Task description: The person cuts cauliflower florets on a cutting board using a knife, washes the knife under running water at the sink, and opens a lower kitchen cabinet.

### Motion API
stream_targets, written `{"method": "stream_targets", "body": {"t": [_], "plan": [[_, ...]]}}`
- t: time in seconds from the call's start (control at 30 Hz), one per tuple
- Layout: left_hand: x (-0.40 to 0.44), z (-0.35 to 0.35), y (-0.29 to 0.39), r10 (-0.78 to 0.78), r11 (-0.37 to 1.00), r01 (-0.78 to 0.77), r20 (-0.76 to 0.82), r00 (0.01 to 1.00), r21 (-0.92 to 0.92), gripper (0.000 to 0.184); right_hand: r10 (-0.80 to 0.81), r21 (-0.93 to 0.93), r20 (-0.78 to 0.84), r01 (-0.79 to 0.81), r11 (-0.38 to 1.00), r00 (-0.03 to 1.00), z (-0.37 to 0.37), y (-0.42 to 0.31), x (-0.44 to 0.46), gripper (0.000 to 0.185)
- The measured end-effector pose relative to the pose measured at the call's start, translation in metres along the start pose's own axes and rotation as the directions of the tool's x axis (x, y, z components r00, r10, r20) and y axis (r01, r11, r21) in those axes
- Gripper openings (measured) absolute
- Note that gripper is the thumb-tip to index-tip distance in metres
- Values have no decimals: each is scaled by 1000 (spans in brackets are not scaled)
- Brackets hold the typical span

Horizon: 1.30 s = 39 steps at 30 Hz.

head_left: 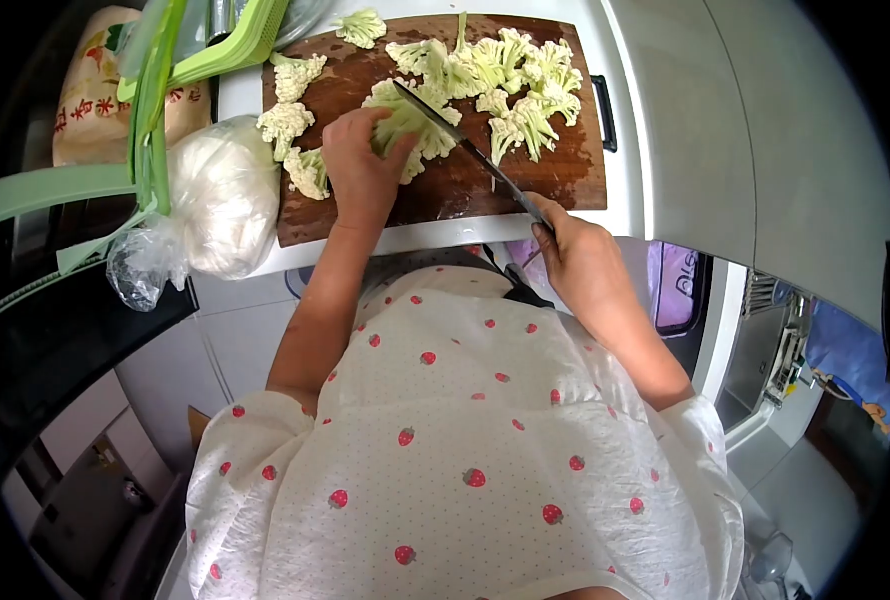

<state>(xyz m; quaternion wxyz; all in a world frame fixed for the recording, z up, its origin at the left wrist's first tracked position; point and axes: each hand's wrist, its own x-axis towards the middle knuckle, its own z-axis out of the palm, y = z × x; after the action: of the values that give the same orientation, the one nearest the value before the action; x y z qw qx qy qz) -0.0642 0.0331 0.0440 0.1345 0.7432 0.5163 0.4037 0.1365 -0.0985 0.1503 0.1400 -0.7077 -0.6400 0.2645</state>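
Note:
Cauliflower florets (535, 85) lie over the back and right of a dark wooden cutting board (455, 195), with more pieces (287, 120) along its left side. My left hand (363, 160) is closed, thumb and fingers gripping a cauliflower piece (397, 125) near the middle of the board. A knife (465, 145) is held by its handle in my right hand (575, 245), at the board's front edge. The blade points up and left, and its tip is over the cauliflower beside my left fingers.
Left of the board sit a clear plastic bag with something white (227, 190), a printed sack (90, 95), a green plastic basket (250, 35) and long green leaves (150, 110). A black handle (605, 113) is at the board's right end.

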Motion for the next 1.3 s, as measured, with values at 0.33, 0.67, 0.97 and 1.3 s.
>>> {"method": "stream_targets", "body": {"t": [0.33,0.67,0.97,1.3], "plan": [[0,2,1,6,1000,-7,13,1000,20,39,26,-15,8,-26,1000,1000,-3,2,5,29],[2,5,-7,82,995,-83,17,996,54,38,-34,65,38,32,997,999,0,-17,63,21],[3,4,0,63,997,-64,23,998,41,37,45,48,180,-54,997,983,-12,-9,54,20],[-1,8,-8,112,994,-112,-2,994,17,40,55,-8,156,-55,998,986,-4,-12,61,20]]}}
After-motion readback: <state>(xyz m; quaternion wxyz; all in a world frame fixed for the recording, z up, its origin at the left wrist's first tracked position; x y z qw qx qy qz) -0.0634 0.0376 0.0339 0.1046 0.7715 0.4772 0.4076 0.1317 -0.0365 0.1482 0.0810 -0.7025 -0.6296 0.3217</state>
